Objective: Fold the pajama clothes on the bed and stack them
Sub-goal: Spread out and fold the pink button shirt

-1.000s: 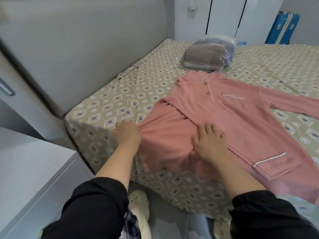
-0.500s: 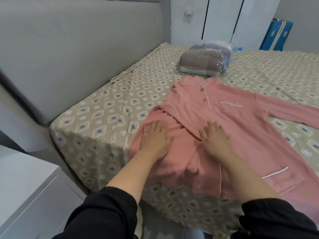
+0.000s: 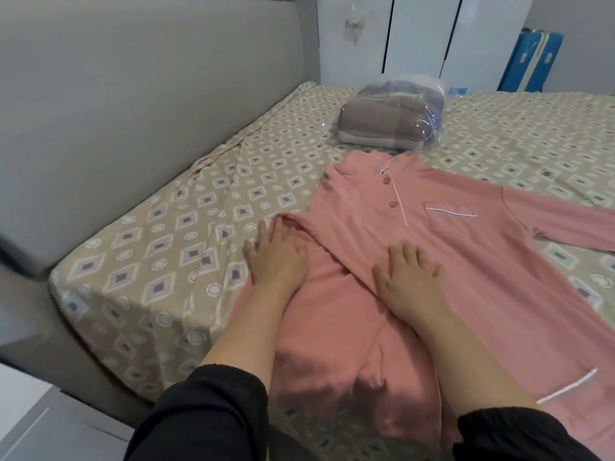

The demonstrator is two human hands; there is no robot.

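Observation:
A pink pajama top with white piping and pink buttons lies face up on the patterned bed. Its left sleeve is folded in across the body toward the near edge. My left hand lies flat with straight fingers on the folded sleeve's left edge, partly on the sheet. My right hand presses flat on the fold line at the shirt's middle. The other sleeve stretches out to the right.
A clear plastic bag of folded grey and white bedding sits just beyond the collar. A grey padded headboard runs along the left. White wardrobe doors and a blue case stand behind the bed.
My left hand let go of the bunched sleeve edge, flattened, and slid away from me along the folded sleeve. My right hand stayed flat on the shirt.

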